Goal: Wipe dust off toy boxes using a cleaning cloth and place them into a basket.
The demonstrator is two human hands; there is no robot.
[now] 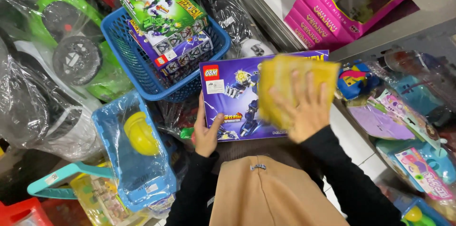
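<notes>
Holding a purple toy box (pixel 235 98) flat and face-up over the lap, close to the body, so the whole printed front stays open to the cloth. Left hand (pixel 205 133) gripping the box at its lower left corner, thumb lying on the front and fingers curled behind, the grip clamped on the card edge to keep the box from sliding under pressure. Right hand (pixel 304 109) pressing a yellow cloth (pixel 285 81) flat against the right half of the box, fingers spread wide over the cloth rather than closed round it, apparently to keep as much fabric as possible against the surface; cloth and hand blurring slightly, suggesting a wiping stroke. Sitting just beyond the box, a blue basket (pixel 137 71) carrying a stack of similar boxes, a green box (pixel 166 10) topmost, kept together within easy reach of the left arm. Lying to the left, a green toy car (pixel 71 41) wrapped in clear plastic, seemingly against dust, and a blue toy (pixel 135 155) with a yellow part, likewise bagged. Standing on a shelf (pixel 403 29) at upper right, pink boxes (pixel 332 12) stacked flat, spines outward. Crowding the lower right, more bagged toys (pixel 403 126) in pastel colours, well apart from both hands.
</notes>
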